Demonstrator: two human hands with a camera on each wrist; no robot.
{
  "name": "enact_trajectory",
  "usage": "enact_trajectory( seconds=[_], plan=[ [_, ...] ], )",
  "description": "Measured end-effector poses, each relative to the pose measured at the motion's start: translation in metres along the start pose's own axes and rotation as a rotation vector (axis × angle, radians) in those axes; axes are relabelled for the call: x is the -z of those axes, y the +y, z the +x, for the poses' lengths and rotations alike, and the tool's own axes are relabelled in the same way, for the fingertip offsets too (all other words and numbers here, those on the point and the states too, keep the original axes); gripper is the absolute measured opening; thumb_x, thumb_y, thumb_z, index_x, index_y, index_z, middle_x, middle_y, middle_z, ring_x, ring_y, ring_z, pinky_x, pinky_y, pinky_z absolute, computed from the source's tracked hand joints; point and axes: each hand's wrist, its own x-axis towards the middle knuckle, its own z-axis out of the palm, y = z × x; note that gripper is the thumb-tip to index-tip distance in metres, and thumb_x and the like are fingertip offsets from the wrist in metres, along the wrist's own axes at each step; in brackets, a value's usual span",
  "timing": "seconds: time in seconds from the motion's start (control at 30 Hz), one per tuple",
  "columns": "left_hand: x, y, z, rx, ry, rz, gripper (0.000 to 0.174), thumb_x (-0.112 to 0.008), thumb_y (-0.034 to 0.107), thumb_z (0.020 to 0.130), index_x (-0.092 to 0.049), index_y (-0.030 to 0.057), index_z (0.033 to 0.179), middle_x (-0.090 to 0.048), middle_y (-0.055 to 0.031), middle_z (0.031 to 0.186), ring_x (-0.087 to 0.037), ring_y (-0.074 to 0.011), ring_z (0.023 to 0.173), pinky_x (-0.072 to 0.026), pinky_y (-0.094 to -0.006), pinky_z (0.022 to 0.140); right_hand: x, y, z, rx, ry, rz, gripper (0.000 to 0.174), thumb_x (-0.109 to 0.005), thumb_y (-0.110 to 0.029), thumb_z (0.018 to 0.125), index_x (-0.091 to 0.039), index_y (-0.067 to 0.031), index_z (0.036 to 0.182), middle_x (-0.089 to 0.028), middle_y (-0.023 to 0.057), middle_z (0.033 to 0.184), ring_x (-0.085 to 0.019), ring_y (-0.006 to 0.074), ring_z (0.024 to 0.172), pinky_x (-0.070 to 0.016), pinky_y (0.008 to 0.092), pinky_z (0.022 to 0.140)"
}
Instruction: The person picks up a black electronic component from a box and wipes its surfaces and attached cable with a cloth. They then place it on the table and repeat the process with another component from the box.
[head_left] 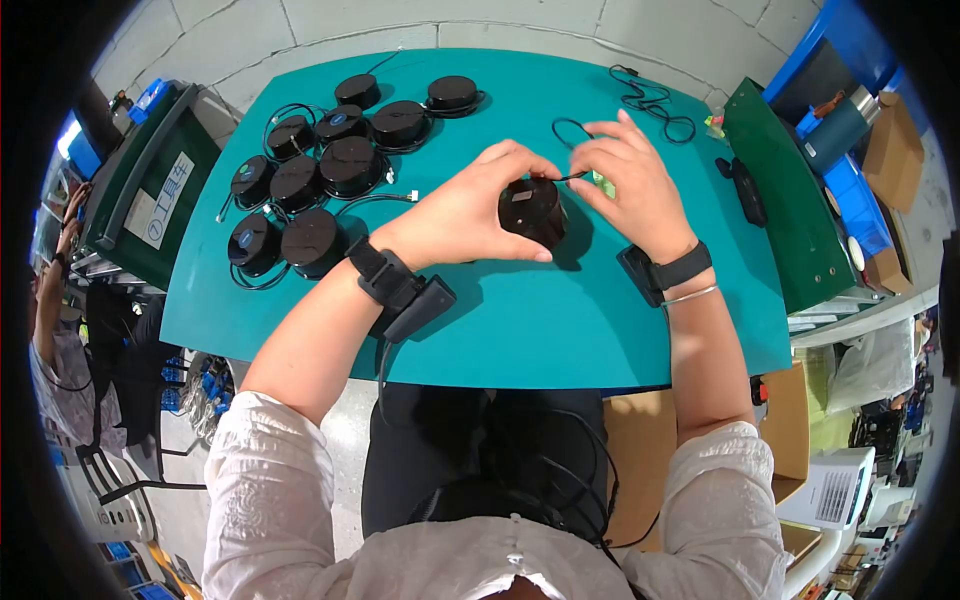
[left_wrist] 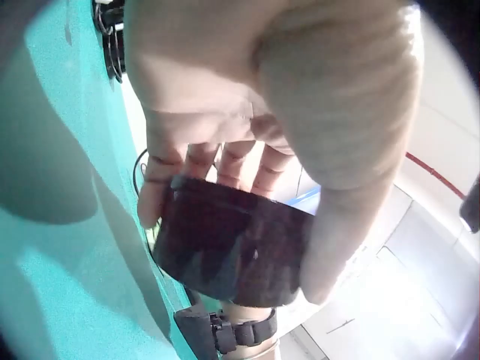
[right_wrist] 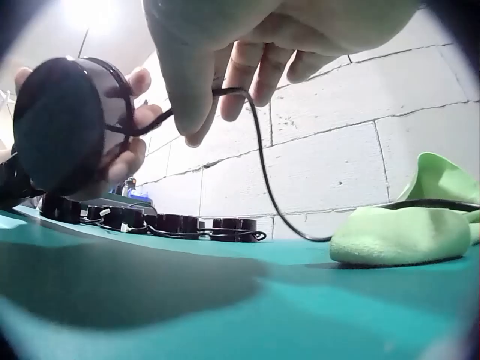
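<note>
My left hand [head_left: 462, 205] grips a black round device [head_left: 533, 212], a short cylinder, with the thumb on one side and the fingers on the other. In the left wrist view the black device [left_wrist: 232, 244] sits between thumb and fingertips, raised above the teal table. From its side runs a thin black cable [right_wrist: 259, 142], which my right hand [head_left: 637, 190] pinches between thumb and forefinger close to the device. In the right wrist view the cable hangs past the right hand's [right_wrist: 225, 82] fingers down to a light green piece [right_wrist: 401, 236] on the table.
Several similar black devices [head_left: 350, 165] with coiled cables stand at the table's left. A white connector [head_left: 413, 196] ends one cable. Another black cable [head_left: 655, 100] lies at the back right. Green cabinets [head_left: 790, 200] flank the teal table [head_left: 520, 340]; a dark object [head_left: 745, 192] lies near the right one.
</note>
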Motion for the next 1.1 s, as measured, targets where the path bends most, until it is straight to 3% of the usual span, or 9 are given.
enact_trajectory(
  seconds=[0.13, 0.33, 0.5, 0.57, 0.63, 0.7, 0.8, 0.93, 1.1],
  plan=[
    [-0.005, -0.003, 0.001, -0.002, 0.172, 0.131, 0.075, -0.087, 0.023, 0.062, -0.049, 0.0058, 0.124, -0.048, -0.0095, 0.118, -0.053, -0.0262, 0.108, -0.0485, -0.0351, 0.091, 0.002, -0.011, 0.001, -0.121, -0.009, -0.004, 0.012, -0.072, -0.017, 0.077, -0.065, -0.0084, 0.076, -0.063, 0.0046, 0.072, -0.060, 0.0239, 0.084, -0.0469, 0.0411, 0.095],
    [-0.002, -0.006, 0.000, 0.138, 0.433, 0.301, 0.078, -0.088, 0.034, 0.060, -0.050, 0.0068, 0.122, -0.047, -0.0112, 0.118, -0.059, -0.0290, 0.103, -0.0523, -0.0379, 0.087, 0.000, -0.031, 0.000, -0.063, 0.076, 0.181, 0.010, -0.069, -0.015, 0.082, -0.068, -0.0080, 0.089, -0.063, 0.0042, 0.069, -0.060, 0.0237, 0.066, -0.0459, 0.0353, 0.065],
    [0.003, -0.011, -0.002, 0.188, 0.558, 0.303, 0.076, -0.087, 0.038, 0.063, -0.051, 0.0067, 0.121, -0.046, -0.0148, 0.116, -0.059, -0.0267, 0.092, -0.0524, -0.0357, 0.081, 0.007, -0.048, -0.003, -0.224, -0.051, 0.558, 0.033, -0.060, -0.015, 0.090, -0.060, -0.0114, 0.123, -0.062, 0.0045, 0.069, -0.060, 0.0169, 0.062, -0.0473, 0.0294, 0.061],
    [0.005, -0.016, -0.002, 0.265, 0.590, 0.171, 0.067, -0.083, 0.033, 0.069, -0.051, 0.0094, 0.123, -0.044, -0.0090, 0.110, -0.050, -0.0228, 0.104, -0.0473, -0.0326, 0.086, 0.007, -0.052, -0.002, -0.295, -0.136, 0.718, 0.041, -0.057, -0.015, 0.093, -0.054, -0.0130, 0.134, -0.062, 0.0047, 0.069, -0.059, 0.0151, 0.061, -0.0474, 0.0281, 0.060],
    [0.003, -0.020, -0.002, 0.220, 0.609, 0.151, 0.058, -0.078, 0.033, 0.076, -0.052, 0.0109, 0.123, -0.046, -0.0046, 0.104, -0.051, -0.0173, 0.099, -0.0464, -0.0290, 0.081, 0.003, -0.051, -0.004, -0.236, -0.132, 0.776, 0.046, -0.050, -0.018, 0.098, -0.043, -0.0136, 0.143, -0.058, 0.0045, 0.068, -0.056, 0.0131, 0.060, -0.0476, 0.0263, 0.061],
    [0.001, -0.013, -0.001, 0.268, 0.478, -0.532, 0.051, -0.074, 0.030, 0.081, -0.052, 0.0118, 0.123, -0.048, -0.0010, 0.097, -0.052, -0.0131, 0.093, -0.0453, -0.0266, 0.079, 0.005, -0.053, -0.003, -0.276, -0.130, 0.855, 0.044, -0.047, -0.019, 0.100, -0.043, -0.0130, 0.143, -0.056, 0.0042, 0.068, -0.054, 0.0118, 0.060, -0.0465, 0.0256, 0.060],
    [0.001, -0.010, 0.000, 0.382, 0.449, -0.728, 0.047, -0.072, 0.027, 0.084, -0.051, 0.0115, 0.124, -0.051, 0.0009, 0.093, -0.053, -0.0098, 0.088, -0.0450, -0.0251, 0.072, 0.009, -0.050, -0.003, -0.368, -0.103, 1.012, 0.043, -0.043, -0.020, 0.102, -0.042, -0.0123, 0.143, -0.054, 0.0033, 0.068, -0.050, 0.0093, 0.059, -0.0444, 0.0240, 0.058],
    [0.000, -0.039, 0.004, 0.160, 0.516, -0.305, 0.048, -0.070, 0.025, 0.086, -0.048, 0.0077, 0.124, -0.053, -0.0003, 0.095, -0.056, -0.0089, 0.084, -0.0458, -0.0269, 0.061, 0.006, -0.048, -0.003, -0.396, -0.118, 1.136, 0.043, -0.042, -0.022, 0.102, -0.041, -0.0128, 0.144, -0.053, 0.0021, 0.066, -0.046, 0.0084, 0.056, -0.0419, 0.0228, 0.054],
    [0.003, -0.021, 0.001, 0.288, 0.555, -0.498, 0.046, -0.069, 0.028, 0.087, -0.048, 0.0082, 0.123, -0.054, 0.0003, 0.095, -0.057, -0.0087, 0.081, -0.0462, -0.0247, 0.060, 0.013, -0.066, 0.002, -0.346, -0.254, 0.968, 0.042, -0.043, -0.021, 0.102, -0.042, -0.0143, 0.144, -0.053, 0.0018, 0.065, -0.046, 0.0089, 0.056, -0.0420, 0.0226, 0.054]
  ],
)
